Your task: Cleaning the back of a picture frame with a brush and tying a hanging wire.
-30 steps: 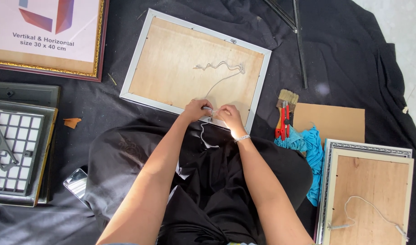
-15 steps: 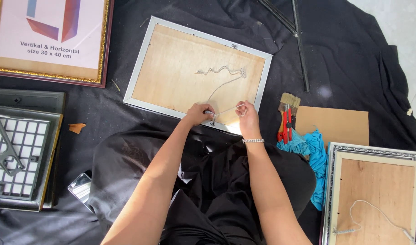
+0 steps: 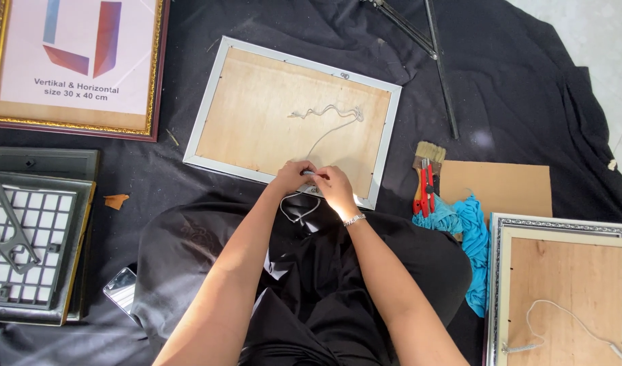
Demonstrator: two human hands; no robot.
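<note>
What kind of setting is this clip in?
Probably a floor-level picture-framing workspace: face-down frames with cords lie on a black cloth, beside a brush, while both hands work at one frame's edge.

The left hand (image 3: 292, 177) and right hand (image 3: 333, 186) meet over the near edge of the silver frame (image 3: 294, 112), and they cover the cord (image 3: 324, 129) right where it ends, so the grip itself can't be made out. Bottom right, the ornate frame (image 3: 560, 291) runs off the picture's edge. Top left, the gold frame (image 3: 73, 64) is cut off. The phone (image 3: 121, 288) is half tucked under the black cloth.
</note>
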